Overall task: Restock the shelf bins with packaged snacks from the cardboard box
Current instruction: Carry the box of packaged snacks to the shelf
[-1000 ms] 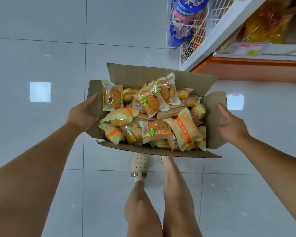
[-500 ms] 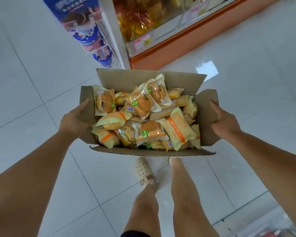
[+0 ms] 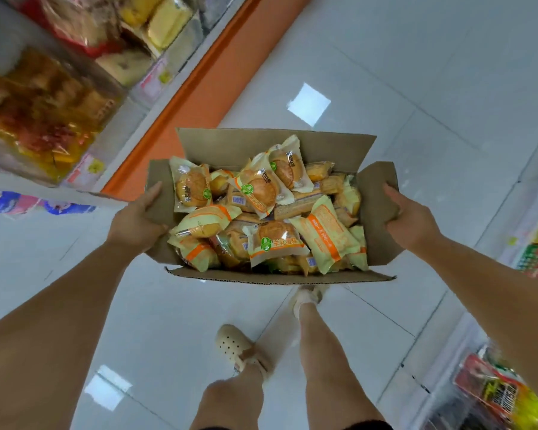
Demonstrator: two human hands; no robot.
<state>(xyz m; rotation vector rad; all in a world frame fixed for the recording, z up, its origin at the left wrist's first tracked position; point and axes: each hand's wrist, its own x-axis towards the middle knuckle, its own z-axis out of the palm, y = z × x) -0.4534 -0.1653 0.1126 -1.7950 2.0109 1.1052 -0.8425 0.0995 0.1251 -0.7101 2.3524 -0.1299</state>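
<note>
While L hand (image 3: 134, 218) & R hand (image 3: 412, 223) grip box (image 3: 261, 144) flaps, floor (image 3: 416, 88) open btwn shelves (image 3: 59, 97)

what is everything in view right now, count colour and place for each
box: one, brown cardboard, carried at centre above the floor, flaps open
snack packs: many, too heaped to count, pale yellow with orange bands and green logos, in the box
shelf: one, pale, upper left, holding blurred yellow, orange and red goods
base strip: one, orange, along the foot of that shelf
blue and pink packs: a few, blurred, left edge
second display: one, red, green and yellow packs, right edge
floor: white glossy tiles, all round
shoes: two, cream, on the floor below the box
legs: two, bare, bottom centre
left grip: one, holds the box's left flap
right grip: one, holds the box's right flap
</note>
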